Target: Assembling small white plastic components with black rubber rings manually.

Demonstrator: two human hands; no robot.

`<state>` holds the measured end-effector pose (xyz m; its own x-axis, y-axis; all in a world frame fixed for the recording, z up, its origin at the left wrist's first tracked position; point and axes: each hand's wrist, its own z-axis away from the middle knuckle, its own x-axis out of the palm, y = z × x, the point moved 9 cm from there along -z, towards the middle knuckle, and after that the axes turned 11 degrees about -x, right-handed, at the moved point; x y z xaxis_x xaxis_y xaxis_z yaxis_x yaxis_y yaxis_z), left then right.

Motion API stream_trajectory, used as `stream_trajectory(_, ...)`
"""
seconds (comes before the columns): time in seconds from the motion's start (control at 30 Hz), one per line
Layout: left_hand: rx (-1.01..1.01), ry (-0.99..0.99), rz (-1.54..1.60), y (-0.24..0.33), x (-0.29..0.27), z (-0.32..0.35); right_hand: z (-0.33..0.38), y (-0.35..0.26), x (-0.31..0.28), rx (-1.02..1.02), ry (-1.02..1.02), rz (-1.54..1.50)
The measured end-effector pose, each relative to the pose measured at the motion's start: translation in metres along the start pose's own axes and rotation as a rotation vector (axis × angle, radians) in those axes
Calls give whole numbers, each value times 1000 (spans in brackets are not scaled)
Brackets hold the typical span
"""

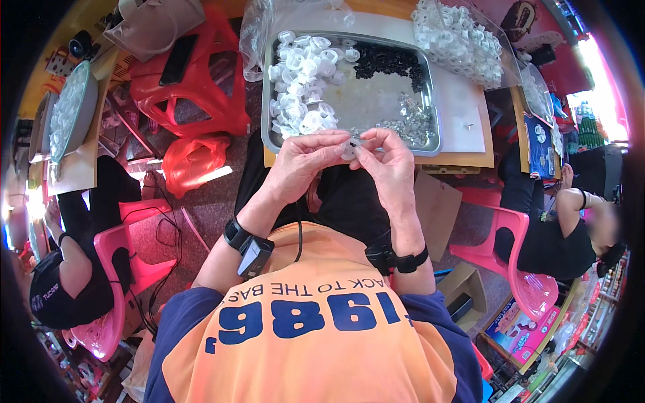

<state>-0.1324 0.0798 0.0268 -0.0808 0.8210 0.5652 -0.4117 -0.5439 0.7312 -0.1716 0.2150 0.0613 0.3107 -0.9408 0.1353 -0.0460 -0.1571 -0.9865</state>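
Both my hands meet at the near edge of a metal tray (435, 114). Between the fingertips is a small round white plastic part (349, 149) with a dark spot in its middle. My left hand (306, 161) pinches it from the left, and my right hand (386, 161) pinches it from the right. Inside the tray, white plastic parts (299, 80) are heaped on the left. Small black pieces (386, 62) lie at the far right, and tiny shiny clear or metallic pieces (411, 124) at the near right.
A clear container of whitish parts (460, 43) stands behind the tray to the right. Red stool (191, 77) with a dark phone (179, 59) is at left; a red bag (195, 161) lies below it. People sit on pink chairs (114, 262) at either side. An open cardboard box (467, 289) is at lower right.
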Motion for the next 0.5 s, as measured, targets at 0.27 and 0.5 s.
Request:
stream_trajectory(0.27, -9, -82, -10, -4, -1, -2, 1, -41, 13, -282, -86, 502)
stream_trajectory(0.5, -26, -70, 98, -9, -1, -2, 8, -66, 20, -468, -69, 737)
